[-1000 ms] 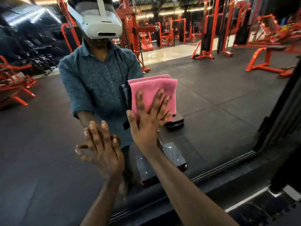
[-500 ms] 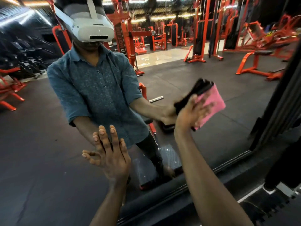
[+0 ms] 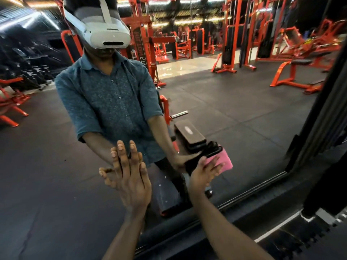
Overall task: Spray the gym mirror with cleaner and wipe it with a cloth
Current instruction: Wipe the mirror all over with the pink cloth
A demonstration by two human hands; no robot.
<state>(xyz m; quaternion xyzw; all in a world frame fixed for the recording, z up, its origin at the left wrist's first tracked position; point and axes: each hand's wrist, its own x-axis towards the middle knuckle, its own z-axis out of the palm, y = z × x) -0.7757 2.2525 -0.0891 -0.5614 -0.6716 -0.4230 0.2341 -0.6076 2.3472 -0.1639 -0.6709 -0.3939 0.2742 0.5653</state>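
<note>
The right hand (image 3: 203,174) presses a pink cloth (image 3: 222,161) flat against the mirror (image 3: 244,119). The fingers (image 3: 216,167) lie extended over the cloth, not curled round it; the cloth is trapped between palm and glass. The cloth projects beyond the fingertips, toward the mirror's lower right frame (image 3: 262,186). A dark folded layer shows at the cloth's upper edge, above the hand; whether it belongs to the cloth or to its reflection cannot be told.

The left hand (image 3: 129,177) is released: fingers straight and slightly spread, palm toward the glass, grasping nothing. It stands to the left of the right hand and apart from it. Its fingertips meet those of the reflected hand, so it appears to rest on the mirror.

Compared with the frame half a second ago, the right hand and cloth sit lower on the glass and nearer the bottom frame, and the cloth remains tilted on the same slant. Compared with the frame one second ago, the cloth has travelled from directly right of the left hand's fingertips, in front of the reflected shirt (image 3: 112,102), out to the right and downward. The left hand keeps its open, flat posture throughout.

The mirror reflects the person wearing a white headset (image 3: 105,32), orange gym machines (image 3: 293,72) and a dark rubber floor (image 3: 234,109).
</note>
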